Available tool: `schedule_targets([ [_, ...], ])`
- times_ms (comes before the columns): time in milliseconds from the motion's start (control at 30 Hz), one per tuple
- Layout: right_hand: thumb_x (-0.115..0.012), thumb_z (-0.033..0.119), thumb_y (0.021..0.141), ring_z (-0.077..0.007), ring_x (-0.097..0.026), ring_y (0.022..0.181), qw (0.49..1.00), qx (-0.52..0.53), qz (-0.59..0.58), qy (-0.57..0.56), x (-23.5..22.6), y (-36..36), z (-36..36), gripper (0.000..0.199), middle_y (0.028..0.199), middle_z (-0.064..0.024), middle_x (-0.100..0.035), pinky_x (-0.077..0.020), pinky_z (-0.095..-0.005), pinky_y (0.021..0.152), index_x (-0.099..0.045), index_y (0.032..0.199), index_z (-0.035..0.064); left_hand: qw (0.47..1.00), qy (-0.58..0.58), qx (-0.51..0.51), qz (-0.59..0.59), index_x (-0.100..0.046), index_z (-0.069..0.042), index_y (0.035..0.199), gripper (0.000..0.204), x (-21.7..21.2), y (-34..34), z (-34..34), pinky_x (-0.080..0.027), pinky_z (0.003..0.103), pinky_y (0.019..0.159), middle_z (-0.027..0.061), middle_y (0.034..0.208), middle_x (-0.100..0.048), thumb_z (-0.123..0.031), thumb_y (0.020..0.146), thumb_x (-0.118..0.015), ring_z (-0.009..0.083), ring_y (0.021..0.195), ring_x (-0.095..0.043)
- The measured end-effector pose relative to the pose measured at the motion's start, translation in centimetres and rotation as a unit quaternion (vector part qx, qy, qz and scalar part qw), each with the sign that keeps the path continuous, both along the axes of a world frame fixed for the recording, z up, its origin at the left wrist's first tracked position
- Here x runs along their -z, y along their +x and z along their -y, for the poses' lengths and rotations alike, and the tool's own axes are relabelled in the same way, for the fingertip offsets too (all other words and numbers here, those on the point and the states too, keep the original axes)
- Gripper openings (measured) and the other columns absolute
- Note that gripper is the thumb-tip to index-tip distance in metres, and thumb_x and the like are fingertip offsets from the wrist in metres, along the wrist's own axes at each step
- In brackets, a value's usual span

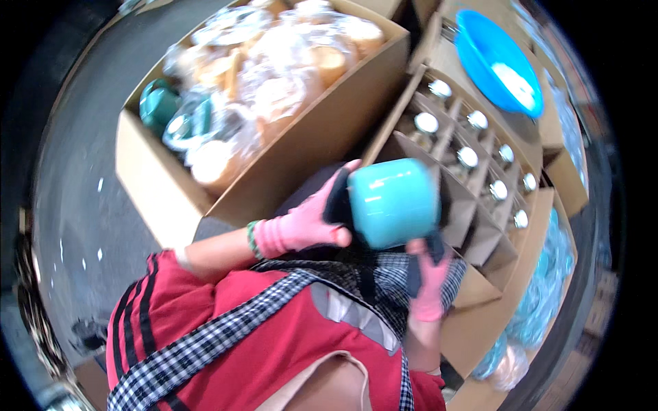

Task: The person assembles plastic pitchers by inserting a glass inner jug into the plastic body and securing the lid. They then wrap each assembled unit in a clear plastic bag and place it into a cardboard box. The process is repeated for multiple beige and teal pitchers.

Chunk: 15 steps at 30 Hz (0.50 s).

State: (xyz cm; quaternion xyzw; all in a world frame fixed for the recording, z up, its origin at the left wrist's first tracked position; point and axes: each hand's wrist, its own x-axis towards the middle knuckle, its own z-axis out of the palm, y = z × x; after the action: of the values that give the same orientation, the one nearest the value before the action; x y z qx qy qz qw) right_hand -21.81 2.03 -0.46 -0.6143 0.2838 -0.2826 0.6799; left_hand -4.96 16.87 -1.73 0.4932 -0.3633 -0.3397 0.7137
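A glossy turquoise rounded vessel-like piece [393,203] is held up between my two gloved hands, over my lap. My left hand [317,216], in a pink glove with a dark palm, grips its left side, fingers partly behind it. At the lower right my right hand [428,270], in a matching glove and blurred, closes on its bottom edge. Whether the piece is hollow or open-ended cannot be seen. Just to the right stands a divided cardboard box [473,205], holding several upright items with silvery-white round tops [467,157]; some front compartments show no tops.
A large carton [322,137] at the upper left holds plastic-wrapped peach pieces [277,96] and teal pieces [159,106]. A blue basin [490,61] with something white inside sits at the upper right. Another carton at the right holds turquoise wrapped pieces [538,294].
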Motion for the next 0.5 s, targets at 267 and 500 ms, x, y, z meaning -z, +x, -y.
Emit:
schedule_targets([
  [267, -0.063, 0.006, 0.069, -0.0316, -0.045, 0.104, 0.907, -0.238, -0.100, -0.333, -6.7, 6.3, -5.3, 0.036, 0.107, -0.0148, -0.049, -0.0352, -0.0385, 0.091, -0.052, 0.104, 0.0010, 0.929, 0.163, -0.316, -0.106, -0.029, -0.002, 0.126, 0.074, -4.9, 7.2, -9.3, -0.039, 0.031, 0.087, 0.0086, 0.109, -0.047, -0.018, 0.066, -0.069, 0.0182, 0.100, -0.046],
  [500, -0.067, 0.008, 0.057, -0.0308, -0.049, 0.099, 0.632, -0.423, -0.004, -0.649, -20.4, 7.3, -10.1, 0.032, 0.100, -0.0102, -0.055, -0.0412, -0.0428, 0.081, -0.060, 0.088, 0.0069, 0.642, 0.500, -0.454, 0.362, -0.027, -0.001, 0.128, 0.098, -6.2, 24.6, -22.3, -0.038, 0.038, 0.091, 0.0263, 0.122, -0.035, -0.055, 0.057, -0.068, 0.0343, 0.111, -0.042],
])
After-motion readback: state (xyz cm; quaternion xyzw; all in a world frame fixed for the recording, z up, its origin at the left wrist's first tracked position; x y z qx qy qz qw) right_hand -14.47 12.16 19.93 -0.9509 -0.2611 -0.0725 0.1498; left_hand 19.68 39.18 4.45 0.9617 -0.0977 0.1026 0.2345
